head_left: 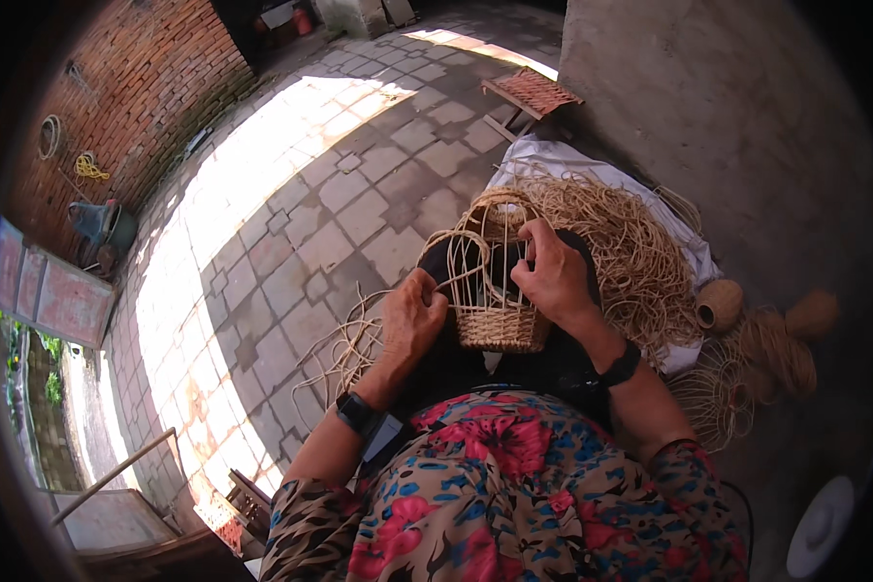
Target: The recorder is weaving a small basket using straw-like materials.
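Observation:
A small half-woven basket (500, 332) of tan cord rests upright on my lap. Its base is tightly woven, bare upright strands stand above it, and a twisted band curves over the top. My right hand (558, 276) is closed around the upright strands at the basket's right side. To the left of the basket, my left hand (414, 315) pinches a strand of cord that loops up toward the top band. Loose cord ends (344, 344) trail from beneath my left hand. My fingers partly hide the exact grip points.
A large heap of tan cord (630, 242) lies on a white sheet (543, 155) to the right. Round woven pieces (720, 305) and cord coils (778, 349) sit nearby. A low red slatted stool (533, 92) stands by the grey wall (718, 116). Paving stones (359, 184) stretch left toward a brick wall (155, 78).

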`<act>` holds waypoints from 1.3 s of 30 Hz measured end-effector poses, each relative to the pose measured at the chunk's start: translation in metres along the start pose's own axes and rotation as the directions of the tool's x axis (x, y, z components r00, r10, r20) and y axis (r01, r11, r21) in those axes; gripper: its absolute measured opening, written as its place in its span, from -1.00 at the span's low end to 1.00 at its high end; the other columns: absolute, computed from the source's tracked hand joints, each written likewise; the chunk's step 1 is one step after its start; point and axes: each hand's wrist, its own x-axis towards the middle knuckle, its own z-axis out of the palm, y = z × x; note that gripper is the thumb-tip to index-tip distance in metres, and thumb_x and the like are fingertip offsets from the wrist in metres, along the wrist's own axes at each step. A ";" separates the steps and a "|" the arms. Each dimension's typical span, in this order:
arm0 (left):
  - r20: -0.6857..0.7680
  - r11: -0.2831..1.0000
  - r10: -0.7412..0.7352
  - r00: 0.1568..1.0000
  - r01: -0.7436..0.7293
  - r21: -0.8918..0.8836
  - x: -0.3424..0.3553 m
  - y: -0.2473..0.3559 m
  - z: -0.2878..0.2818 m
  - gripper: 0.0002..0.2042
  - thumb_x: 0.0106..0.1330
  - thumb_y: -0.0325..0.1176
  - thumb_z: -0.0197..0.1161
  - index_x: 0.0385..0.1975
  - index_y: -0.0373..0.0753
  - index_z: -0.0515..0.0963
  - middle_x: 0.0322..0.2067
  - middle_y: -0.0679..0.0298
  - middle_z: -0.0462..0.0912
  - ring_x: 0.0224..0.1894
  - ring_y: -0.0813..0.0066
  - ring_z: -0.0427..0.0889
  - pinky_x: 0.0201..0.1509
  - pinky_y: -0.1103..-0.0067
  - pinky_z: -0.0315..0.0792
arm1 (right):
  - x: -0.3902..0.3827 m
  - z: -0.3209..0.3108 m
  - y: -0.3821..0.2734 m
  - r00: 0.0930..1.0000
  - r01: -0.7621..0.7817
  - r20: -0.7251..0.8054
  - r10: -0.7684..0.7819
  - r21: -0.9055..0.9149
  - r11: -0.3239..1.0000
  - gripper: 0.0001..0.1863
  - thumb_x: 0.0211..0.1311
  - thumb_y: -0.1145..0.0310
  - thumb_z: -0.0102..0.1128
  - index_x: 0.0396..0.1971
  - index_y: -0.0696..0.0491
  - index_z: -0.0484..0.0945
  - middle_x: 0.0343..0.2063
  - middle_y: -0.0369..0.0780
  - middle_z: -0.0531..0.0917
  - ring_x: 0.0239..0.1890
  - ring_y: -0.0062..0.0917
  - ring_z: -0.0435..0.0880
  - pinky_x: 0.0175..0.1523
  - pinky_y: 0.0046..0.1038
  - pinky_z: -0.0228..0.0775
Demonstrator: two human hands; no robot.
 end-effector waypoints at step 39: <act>0.047 0.671 -0.731 0.681 0.730 -0.130 -0.022 -0.156 -0.108 -0.42 -0.01 -0.28 0.37 0.10 -0.04 0.39 -0.37 0.25 0.51 -0.29 0.38 0.55 -0.28 0.39 0.44 | -0.024 0.009 0.068 0.989 -0.151 0.039 0.146 0.322 0.935 -0.81 0.09 0.59 0.07 -0.28 0.13 0.34 -0.48 -0.22 0.49 -0.47 -0.57 0.49 -0.31 -0.51 0.38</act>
